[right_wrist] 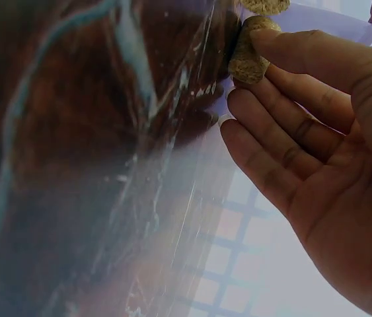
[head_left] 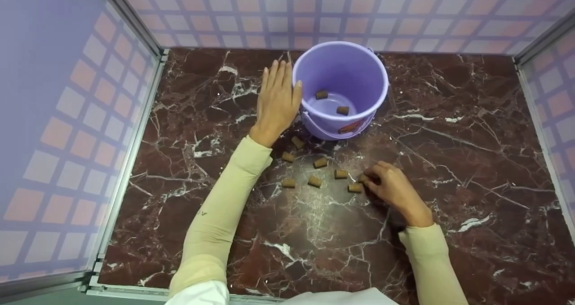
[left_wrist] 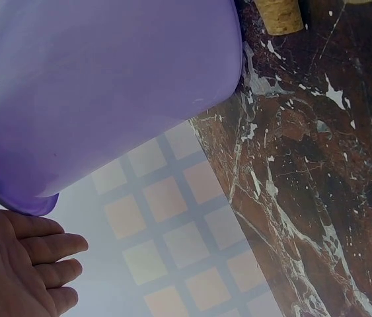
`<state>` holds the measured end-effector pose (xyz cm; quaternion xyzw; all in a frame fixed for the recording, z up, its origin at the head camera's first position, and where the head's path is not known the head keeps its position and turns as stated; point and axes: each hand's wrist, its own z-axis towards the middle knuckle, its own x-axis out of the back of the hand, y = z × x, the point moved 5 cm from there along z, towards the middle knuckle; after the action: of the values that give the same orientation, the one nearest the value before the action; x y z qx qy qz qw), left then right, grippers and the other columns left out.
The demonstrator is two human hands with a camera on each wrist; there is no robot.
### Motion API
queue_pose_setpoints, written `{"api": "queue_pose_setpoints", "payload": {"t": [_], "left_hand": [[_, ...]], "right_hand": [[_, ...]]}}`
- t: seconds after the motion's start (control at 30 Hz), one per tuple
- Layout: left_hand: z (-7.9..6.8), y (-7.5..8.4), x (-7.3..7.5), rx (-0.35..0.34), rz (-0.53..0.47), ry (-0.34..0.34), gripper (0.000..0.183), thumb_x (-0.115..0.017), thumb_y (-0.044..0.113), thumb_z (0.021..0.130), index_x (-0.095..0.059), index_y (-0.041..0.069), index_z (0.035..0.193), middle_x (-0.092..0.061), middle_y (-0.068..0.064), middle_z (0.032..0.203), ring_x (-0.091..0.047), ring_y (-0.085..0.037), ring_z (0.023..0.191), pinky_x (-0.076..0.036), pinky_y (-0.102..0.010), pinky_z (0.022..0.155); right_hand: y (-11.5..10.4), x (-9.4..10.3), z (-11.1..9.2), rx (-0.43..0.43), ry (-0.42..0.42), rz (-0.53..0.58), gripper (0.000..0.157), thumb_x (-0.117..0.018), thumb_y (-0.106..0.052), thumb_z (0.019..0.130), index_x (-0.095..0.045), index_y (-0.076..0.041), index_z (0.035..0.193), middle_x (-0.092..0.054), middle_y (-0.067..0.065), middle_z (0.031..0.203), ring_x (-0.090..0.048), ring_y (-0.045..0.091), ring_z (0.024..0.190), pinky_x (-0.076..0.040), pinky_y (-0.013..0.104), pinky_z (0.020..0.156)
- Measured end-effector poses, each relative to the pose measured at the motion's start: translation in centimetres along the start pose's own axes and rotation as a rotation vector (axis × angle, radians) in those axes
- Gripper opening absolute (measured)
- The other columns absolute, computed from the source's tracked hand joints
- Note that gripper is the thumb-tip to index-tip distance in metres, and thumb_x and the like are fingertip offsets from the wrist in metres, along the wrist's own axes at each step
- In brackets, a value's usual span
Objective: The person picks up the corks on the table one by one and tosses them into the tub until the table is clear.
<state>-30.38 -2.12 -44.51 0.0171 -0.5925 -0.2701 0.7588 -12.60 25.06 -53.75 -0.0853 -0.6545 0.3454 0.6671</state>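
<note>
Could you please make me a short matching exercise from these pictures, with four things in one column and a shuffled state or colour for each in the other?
Column one
1. Bucket
2. Left hand
3. Right hand
4. Tabletop

Column two
A. Pinching a cork between thumb and fingers
B. Dark reddish brown with pale veins
C. Fingers straight, beside the purple container
D. Purple, with two corks visible inside

Right pairs: 1-D, 2-C, 3-A, 4-B
</note>
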Motion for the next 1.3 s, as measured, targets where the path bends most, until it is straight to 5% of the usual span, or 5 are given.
{"api": "queue_pose_setpoints", "payload": {"t": [0.4,0.83,1.3], "left_hand": [[0.0,0.1,0.1,-0.008,0.018,-0.001,0.061,-0.032,0.034,0.115,-0.036,-0.007,0.161,-0.036,-0.023,0.166,-0.023,-0.037,0.159,-0.008,-0.048,0.132],[-0.1,0.0,0.1,-0.006,-0.005,0.007,0.061,-0.033,0.035,0.115,-0.036,-0.007,0.160,-0.036,-0.023,0.166,-0.023,-0.036,0.159,0.000,-0.041,0.131],[0.0,0.0,0.1,-0.004,-0.006,-0.001,0.061,-0.031,0.034,0.115,-0.036,-0.007,0.160,-0.036,-0.024,0.166,-0.022,-0.037,0.159,-0.007,-0.048,0.132]], "right_hand": [[-0.2,-0.1,0.1,-0.022,-0.006,0.000,0.017,-0.084,0.000,0.087,-0.077,0.003,0.103,-0.071,0.015,0.099,-0.070,0.038,0.092,-0.060,0.055,0.089],[-0.2,0.4,0.6,-0.015,0.020,0.002,0.019,-0.084,0.002,0.086,-0.076,0.002,0.103,-0.069,0.014,0.098,-0.069,0.037,0.089,-0.059,0.055,0.087],[-0.9,2.6,1.6,0.055,0.156,0.016,0.024,-0.085,0.007,0.082,-0.076,0.006,0.104,-0.070,0.017,0.099,-0.070,0.039,0.090,-0.061,0.053,0.085]]}}
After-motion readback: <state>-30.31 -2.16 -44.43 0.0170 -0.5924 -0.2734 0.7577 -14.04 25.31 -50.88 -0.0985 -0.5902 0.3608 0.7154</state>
